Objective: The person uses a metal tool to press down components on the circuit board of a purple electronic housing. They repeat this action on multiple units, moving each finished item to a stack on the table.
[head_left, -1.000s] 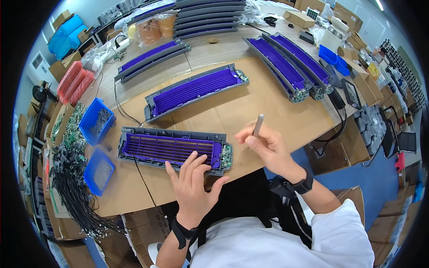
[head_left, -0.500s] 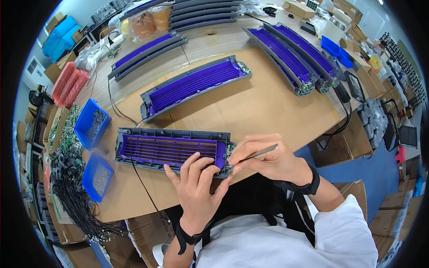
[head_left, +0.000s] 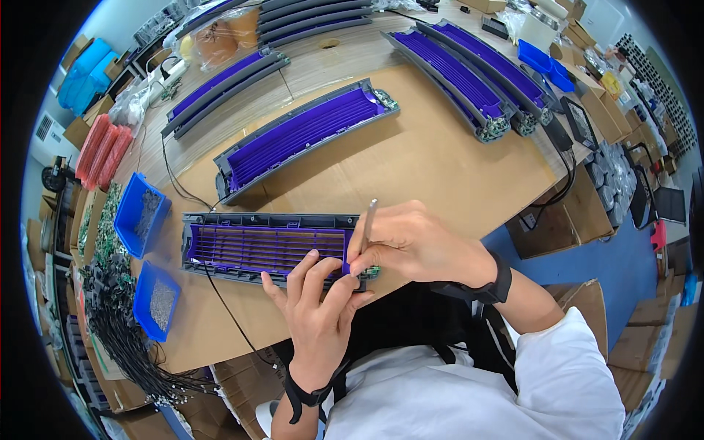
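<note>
In front of me lies a long dark grey plastic housing with a purple slatted grille [head_left: 271,249] set in it. My left hand [head_left: 317,304] rests on its near rim, fingers spread, with nothing grasped. At the housing's right end, my right hand [head_left: 411,246] is closed on slim metal tweezers [head_left: 369,220], held nearly upright. Their tips are hidden behind my fingers. A small green circuit board [head_left: 373,271] shows partly beneath the right hand, at that same end. The thumb of my left hand lies close to the right fingertips.
Beyond is a similar housing with a purple inside [head_left: 304,143]; more housings [head_left: 462,77] lie at the back right. Two blue bins [head_left: 141,215] of small parts stand on the left, beside a bundle of black cables [head_left: 121,323]. A thin black wire [head_left: 233,312] crosses the working housing.
My right hand has moved left and slightly up, over the grille's right end, and the tweezers have tipped from slanted to nearly upright. The whole view has shifted a little. My left hand stays on the rim.
</note>
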Demonstrator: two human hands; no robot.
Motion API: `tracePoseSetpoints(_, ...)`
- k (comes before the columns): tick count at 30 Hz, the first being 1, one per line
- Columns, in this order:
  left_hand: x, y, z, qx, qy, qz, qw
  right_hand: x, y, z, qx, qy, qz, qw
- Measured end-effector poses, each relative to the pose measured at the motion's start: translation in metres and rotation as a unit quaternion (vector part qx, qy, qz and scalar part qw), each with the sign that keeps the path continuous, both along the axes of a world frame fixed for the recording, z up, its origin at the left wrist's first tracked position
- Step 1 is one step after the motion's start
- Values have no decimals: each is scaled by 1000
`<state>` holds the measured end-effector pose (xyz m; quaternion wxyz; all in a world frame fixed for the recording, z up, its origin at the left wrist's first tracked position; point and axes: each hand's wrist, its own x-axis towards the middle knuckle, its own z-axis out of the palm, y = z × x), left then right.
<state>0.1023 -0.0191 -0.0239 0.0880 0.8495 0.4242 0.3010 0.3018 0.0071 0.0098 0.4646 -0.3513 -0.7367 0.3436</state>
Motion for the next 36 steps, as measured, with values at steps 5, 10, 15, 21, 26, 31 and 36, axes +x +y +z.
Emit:
tracePoseSetpoints(5,1,0,-2,2,-24,1,1000,0,2,1,12,-19,5,1000)
tracePoseSetpoints(10,0,0,0,26,-12,-6,1000,1,0,2,15,-32,4,999)
tracePoseSetpoints(15,0,1,1,54,20,-18,998,1,-1,0,-17,-8,12,1000)
tracePoseSetpoints(21,0,2,-4,63,11,-10,998,2,-8,3,-52,49,2,997)
tracePoseSetpoints(26,-1,3,-8,56,-18,-2,998,14,-23,9,-89,24,-74,993)
tracePoseSetpoints(31,0,2,-8,65,-18,-3,998,20,-32,-12,-5,-171,-86,981)
tracePoseSetpoints(36,1,1,-1,85,-2,9,996,13,-25,-19,-21,-140,-85,986)
